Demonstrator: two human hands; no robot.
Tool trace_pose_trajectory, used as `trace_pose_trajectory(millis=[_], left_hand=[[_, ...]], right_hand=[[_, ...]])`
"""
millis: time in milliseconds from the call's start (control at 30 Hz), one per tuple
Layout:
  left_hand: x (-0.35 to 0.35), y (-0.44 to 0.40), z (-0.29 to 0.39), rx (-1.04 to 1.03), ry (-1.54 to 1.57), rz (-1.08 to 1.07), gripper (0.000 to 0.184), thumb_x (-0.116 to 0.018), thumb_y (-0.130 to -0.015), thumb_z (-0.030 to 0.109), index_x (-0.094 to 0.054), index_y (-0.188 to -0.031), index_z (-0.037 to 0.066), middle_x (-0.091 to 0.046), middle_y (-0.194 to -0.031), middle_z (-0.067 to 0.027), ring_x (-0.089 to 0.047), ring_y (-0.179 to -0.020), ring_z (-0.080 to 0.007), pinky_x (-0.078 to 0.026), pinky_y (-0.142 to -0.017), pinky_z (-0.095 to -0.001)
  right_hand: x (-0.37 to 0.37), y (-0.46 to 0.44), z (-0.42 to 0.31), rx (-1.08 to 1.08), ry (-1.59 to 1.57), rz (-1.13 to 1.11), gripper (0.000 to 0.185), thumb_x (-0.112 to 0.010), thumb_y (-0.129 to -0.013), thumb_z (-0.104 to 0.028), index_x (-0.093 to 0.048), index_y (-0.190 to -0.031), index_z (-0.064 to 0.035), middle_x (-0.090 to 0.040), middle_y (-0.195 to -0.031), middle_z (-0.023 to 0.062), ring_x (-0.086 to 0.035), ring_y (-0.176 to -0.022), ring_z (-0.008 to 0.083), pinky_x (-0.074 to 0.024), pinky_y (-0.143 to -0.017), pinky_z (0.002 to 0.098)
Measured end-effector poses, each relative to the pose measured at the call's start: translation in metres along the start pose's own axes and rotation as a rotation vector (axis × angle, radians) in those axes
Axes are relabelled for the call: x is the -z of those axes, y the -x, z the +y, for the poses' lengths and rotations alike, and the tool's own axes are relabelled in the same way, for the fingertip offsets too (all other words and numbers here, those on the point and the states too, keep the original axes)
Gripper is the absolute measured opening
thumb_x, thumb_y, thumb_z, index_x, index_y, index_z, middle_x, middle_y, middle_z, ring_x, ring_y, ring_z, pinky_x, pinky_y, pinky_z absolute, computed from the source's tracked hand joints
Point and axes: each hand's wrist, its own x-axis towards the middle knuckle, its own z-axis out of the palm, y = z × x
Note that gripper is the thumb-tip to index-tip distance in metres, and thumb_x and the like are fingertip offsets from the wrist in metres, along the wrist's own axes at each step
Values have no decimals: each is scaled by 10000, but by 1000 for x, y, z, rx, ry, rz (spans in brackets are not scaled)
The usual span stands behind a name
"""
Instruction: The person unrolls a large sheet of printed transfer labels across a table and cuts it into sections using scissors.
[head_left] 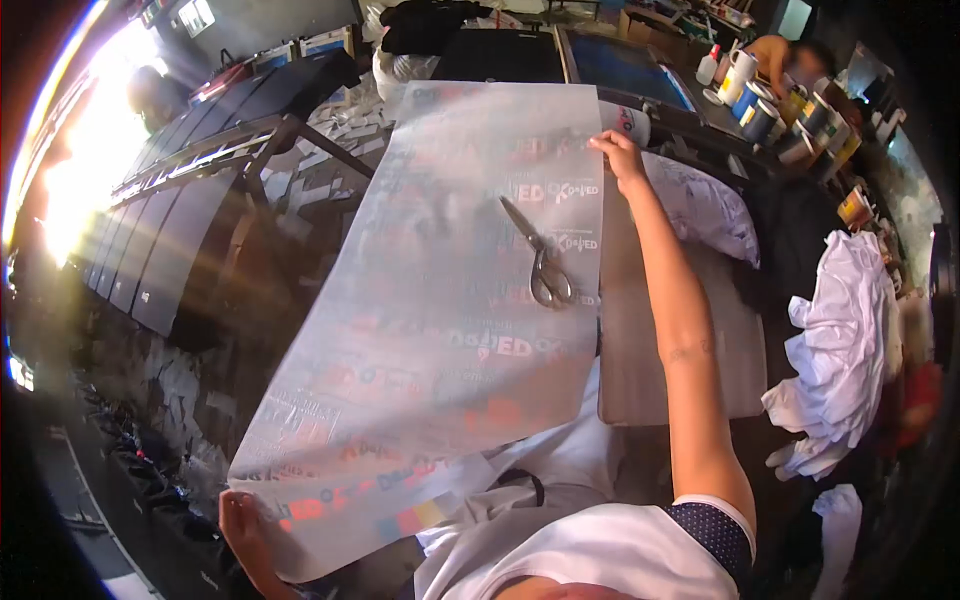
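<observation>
A wide, translucent printed film sheet (430, 300) stretches from my lap across the work surface in front of me. Mirrored logos in red, black and white repeat over it. My right hand (620, 158) reaches far forward and pinches the film's upper right edge. At lower left, my left hand (243, 530) grips the near left corner, its fingers partly hidden at the edge. A pair of metal scissors (541, 258) lies on top of the film, right of centre, with the blades pointing away from me and the handles toward me.
Right of the film is a flat grey board (680, 360), with white cloth (700, 205) behind it. A pile of white fabric (835, 350) hangs farther right. Tubs and bottles (760, 115) stand at back right, near another person (768, 60). Dark panels (180, 250) and a metal frame occupy the left.
</observation>
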Motion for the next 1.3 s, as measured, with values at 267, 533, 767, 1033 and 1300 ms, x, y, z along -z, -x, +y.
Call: trace_pose_trajectory(millis=[267,533,767,1033,1300], left_hand=[[38,-96,29,-112,-289,-222,192,-600,-1024,66,-515,-865,1,-431,-745,5,-431,-719,-86,-397,-648,-271],[24,-244,67,-232,-424,-609,194,-605,-976,23,-571,-786,4,-491,-720,16,-457,-678,-70,-410,-622,-287],[-21,-334,74,-48,-460,-786,130,-662,-955,101,-641,-862,12,-636,-792,1,-545,-675,-96,-448,-597,-295],[-101,-441,94,-475,-333,-918,140,-659,-911,116,-682,-844,-4,-701,-754,-91,-669,-716,-162,-522,-652,-318],[-241,-520,56,-605,-193,-885,126,-563,-934,24,-630,-830,-2,-626,-685,-36,-603,-599,-111,-473,-544,-309]], right_hand=[[52,52,-52,135,1,39,87,-717,-956,-179,-703,-951,-93,-712,-928,-15,-664,-894,86,-507,-789,251],[106,114,-107,173,120,168,114,-744,-935,-219,-694,-930,-117,-696,-907,-35,-634,-855,61,-493,-769,256],[144,172,-123,215,120,271,111,-759,-910,-143,-679,-895,-67,-680,-813,-18,-629,-752,68,-492,-679,226],[200,234,-162,244,204,294,51,-716,-965,-126,-692,-994,-91,-686,-896,-35,-618,-813,43,-476,-751,204],[196,378,-233,226,336,472,81,-694,-971,-148,-678,-1017,-83,-685,-920,-29,-611,-867,67,-467,-825,235]])
